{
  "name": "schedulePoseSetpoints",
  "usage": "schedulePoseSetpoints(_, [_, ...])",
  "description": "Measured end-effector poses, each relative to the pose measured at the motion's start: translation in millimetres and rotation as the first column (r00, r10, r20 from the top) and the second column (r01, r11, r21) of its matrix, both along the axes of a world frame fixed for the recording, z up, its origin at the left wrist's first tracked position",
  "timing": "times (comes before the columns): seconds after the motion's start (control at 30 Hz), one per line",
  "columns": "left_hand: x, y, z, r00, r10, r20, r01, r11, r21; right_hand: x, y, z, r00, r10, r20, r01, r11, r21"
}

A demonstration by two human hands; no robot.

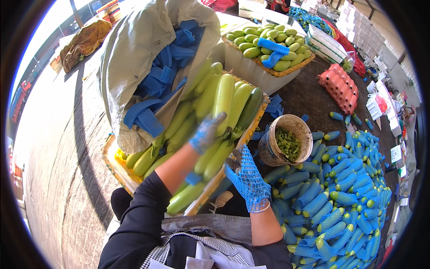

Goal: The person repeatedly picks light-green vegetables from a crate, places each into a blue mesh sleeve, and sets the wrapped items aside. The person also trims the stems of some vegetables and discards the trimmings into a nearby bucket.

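My left hand (207,132), in a dark-tipped work glove and blurred, grasps the lower end of a pale green zucchini (223,95). That zucchini lies over others in a foam box with a yellow taped rim (257,126). A blue foam net sleeve (253,180) is stretched over my right hand (240,161), which is right of the box's near edge. Its dark gloved fingers poke out of the net's end, curled, with no zucchini in them. Over the box's far left part lies a big off-white sack (134,57), open and full of blue net sleeves (161,72).
A bucket of green trimmings (271,143) stands right of the box. Beyond is a crate of short zucchinis (268,45) with blue nets on top. Netted zucchinis (336,201) form a large pile at right. A red net bag (339,88) lies behind it.
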State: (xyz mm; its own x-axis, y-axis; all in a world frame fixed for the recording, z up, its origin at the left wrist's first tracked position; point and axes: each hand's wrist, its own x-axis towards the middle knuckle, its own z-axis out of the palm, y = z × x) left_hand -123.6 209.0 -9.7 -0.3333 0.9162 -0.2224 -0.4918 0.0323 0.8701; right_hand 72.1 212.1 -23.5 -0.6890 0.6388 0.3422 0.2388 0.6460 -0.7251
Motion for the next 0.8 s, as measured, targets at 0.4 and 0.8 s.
schedulePoseSetpoints(0.4, [51,-138,65,0.259,0.340,-0.904,-0.228,0.931,0.285,60,-99,16,0.834,0.172,-0.524,-0.517,0.576,-0.633])
schedulePoseSetpoints(0.8, [13,-133,9,0.466,-0.085,-0.881,0.091,0.995,-0.048,144,-46,-11,0.902,0.227,-0.366,-0.343,0.893,-0.292])
